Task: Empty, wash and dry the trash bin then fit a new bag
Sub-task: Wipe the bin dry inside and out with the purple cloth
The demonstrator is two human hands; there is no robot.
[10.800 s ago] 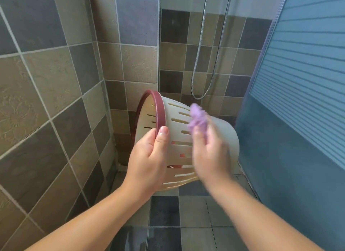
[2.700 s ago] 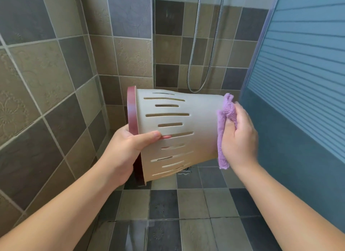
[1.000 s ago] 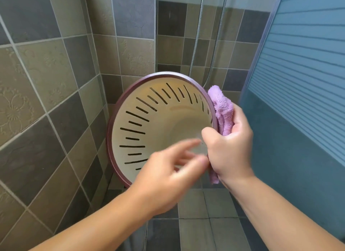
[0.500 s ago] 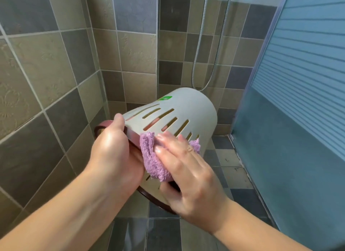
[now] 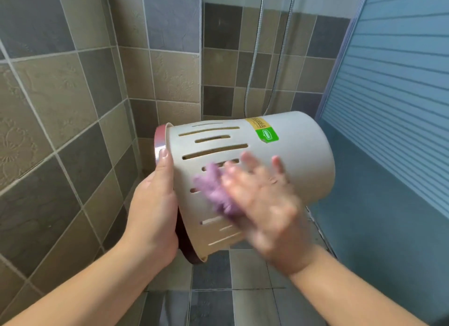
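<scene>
A: How are the hands placed?

B: The left hand (image 5: 155, 211) is curled round the dark red rim (image 5: 159, 143) of the bin (image 5: 303, 155), thumb laid along the rim's edge, so the bin is gripped there. The right hand (image 5: 264, 204) is blurred; its fingers are spread fairly straight and a purple cloth (image 5: 213, 192) is pressed flat against the bin's side beneath them. Whether the cloth is also pinched cannot be told.

A: Where is the bin?

B: It is held in the air in front of the person, lying on its side, above the tiled floor (image 5: 255, 306). The rim is turned to the left and the closed base to the right. Long slots are cut in the beige wall, and a yellow and green label (image 5: 263, 131) is seen near the base end.

A: What has changed from half a second ago?

B: The bin has been rolled and levelled: the base was tipped up and away, and only a green corner of the label was seen. The cloth was bunched close to the rim beside the left hand; it is now found further along the side.

A: And around that?

B: Grey and tan wall tiles (image 5: 60, 95) are seen at left and behind, a shower hose (image 5: 252, 66) hangs at the back, and a blue ribbed panel (image 5: 393, 95) stands at right.
</scene>
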